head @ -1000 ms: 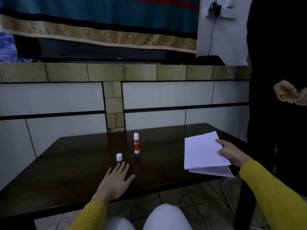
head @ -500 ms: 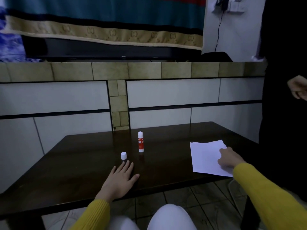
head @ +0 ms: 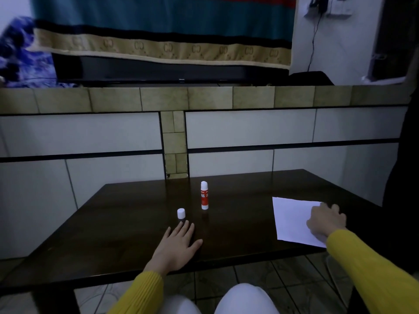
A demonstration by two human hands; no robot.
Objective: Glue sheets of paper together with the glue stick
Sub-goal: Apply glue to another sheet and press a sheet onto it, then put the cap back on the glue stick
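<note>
since the earlier frame the paper (head: pixel 292 219) has dropped flat onto the table (head: pixel 118 223). left hand (head: pixel 175 247) lies spread, empty. loose cap (head: pixel 181 213) and uncapped glue stick (head: pixel 204 195) may topple if bumped. right hand (head: pixel 325 220) presses the paper; finger state unclear; sheets may skew.

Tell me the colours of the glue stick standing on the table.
The glue stick has a red body with white ends, seen in the head view.

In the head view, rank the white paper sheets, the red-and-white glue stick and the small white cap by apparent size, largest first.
1. White paper sheets, largest by far.
2. Red-and-white glue stick, standing upright.
3. Small white cap, smallest, although it sits slightly nearer the camera.
</note>
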